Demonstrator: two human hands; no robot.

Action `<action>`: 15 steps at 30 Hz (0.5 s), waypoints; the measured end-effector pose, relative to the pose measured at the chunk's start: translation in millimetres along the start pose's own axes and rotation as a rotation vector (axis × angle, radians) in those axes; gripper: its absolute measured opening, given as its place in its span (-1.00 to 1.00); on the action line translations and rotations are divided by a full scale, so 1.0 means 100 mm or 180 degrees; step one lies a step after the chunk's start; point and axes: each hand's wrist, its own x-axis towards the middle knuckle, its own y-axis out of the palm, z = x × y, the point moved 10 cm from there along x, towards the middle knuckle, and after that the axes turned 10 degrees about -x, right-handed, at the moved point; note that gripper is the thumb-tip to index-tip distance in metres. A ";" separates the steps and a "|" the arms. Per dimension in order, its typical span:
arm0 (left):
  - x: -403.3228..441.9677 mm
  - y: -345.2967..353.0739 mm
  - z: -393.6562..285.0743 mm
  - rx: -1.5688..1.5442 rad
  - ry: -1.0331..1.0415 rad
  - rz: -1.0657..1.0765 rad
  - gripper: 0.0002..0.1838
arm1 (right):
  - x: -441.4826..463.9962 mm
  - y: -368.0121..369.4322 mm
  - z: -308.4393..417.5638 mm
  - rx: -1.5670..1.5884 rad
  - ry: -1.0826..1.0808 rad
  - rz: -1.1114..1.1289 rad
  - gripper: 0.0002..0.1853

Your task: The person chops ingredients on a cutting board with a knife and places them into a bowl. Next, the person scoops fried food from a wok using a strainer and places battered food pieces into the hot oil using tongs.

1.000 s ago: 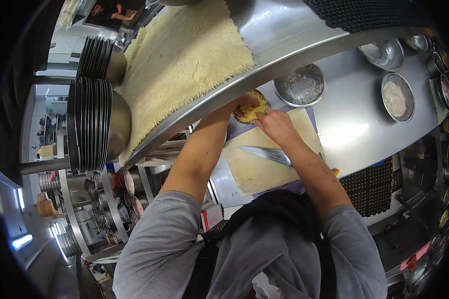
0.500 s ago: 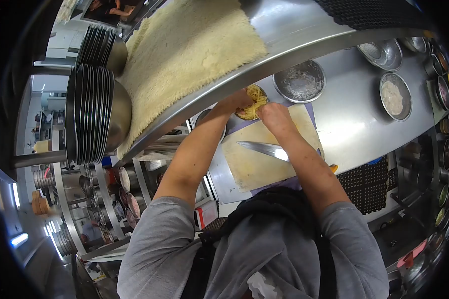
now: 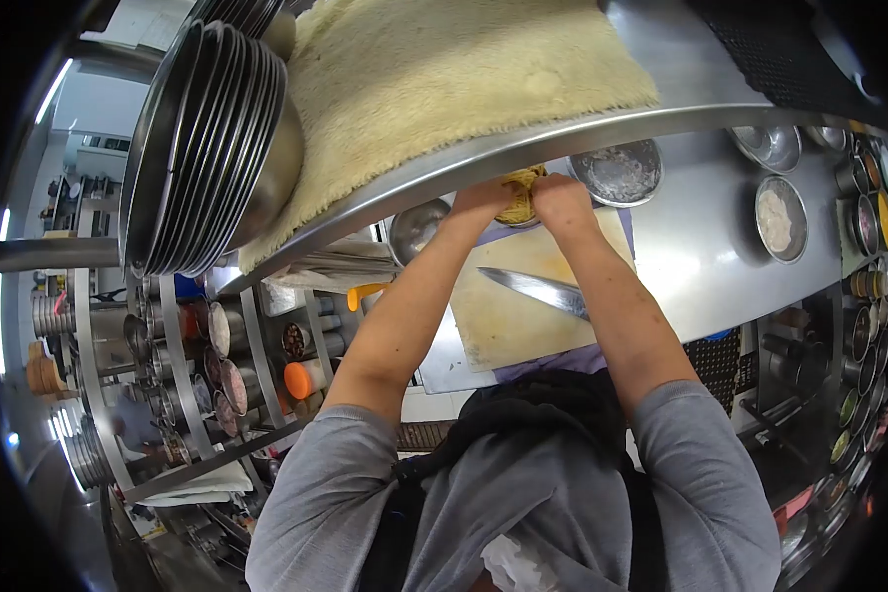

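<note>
My left hand point(image 3: 485, 202) and my right hand point(image 3: 564, 204) meet at a bowl of yellow shreds point(image 3: 520, 205), just past the far edge of a pale cutting board point(image 3: 498, 331). Both hands are closed, with the shreds bunched between them; the fingertips are mostly hidden. The steel shelf edge partly covers the bowl. A large knife blade point(image 3: 535, 289) lies flat on the board, its other end hidden beneath my right forearm. Purple cloth point(image 3: 553, 365) shows under the board.
A floury steel bowl point(image 3: 618, 173) stands right of my hands, and another bowl point(image 3: 416, 234) left. Farther right is a bowl of white paste point(image 3: 781, 222). The raised shelf point(image 3: 651, 120) carries yellowish cloth point(image 3: 464, 74) and stacked pans point(image 3: 212, 148). An orange handle point(image 3: 367, 295) sticks out at left.
The view has shifted, bringing the left bowl and orange handle into sight. My hands now sit closer around the shreds, which look more bunched together. The knife still lies on the board.
</note>
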 end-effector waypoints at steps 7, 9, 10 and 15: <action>-0.18 0.00 -0.09 0.0054 0.0339 -0.0216 -0.53 | -0.23 -0.33 -0.13 0.0915 0.0096 0.0280 -0.87; -0.21 0.10 -0.07 0.0145 0.0308 -0.0155 -0.54 | -0.32 -0.45 -0.28 0.1420 0.0437 -0.0025 -0.86; -0.26 0.07 -0.13 0.0186 0.0483 -0.0360 -0.57 | -0.34 -0.45 -0.27 0.1418 0.0431 -0.0023 -0.86; -0.31 -0.02 -0.22 0.0031 0.0870 -0.0725 -0.64 | -0.38 -0.51 -0.07 0.1357 0.0236 -0.0233 -0.86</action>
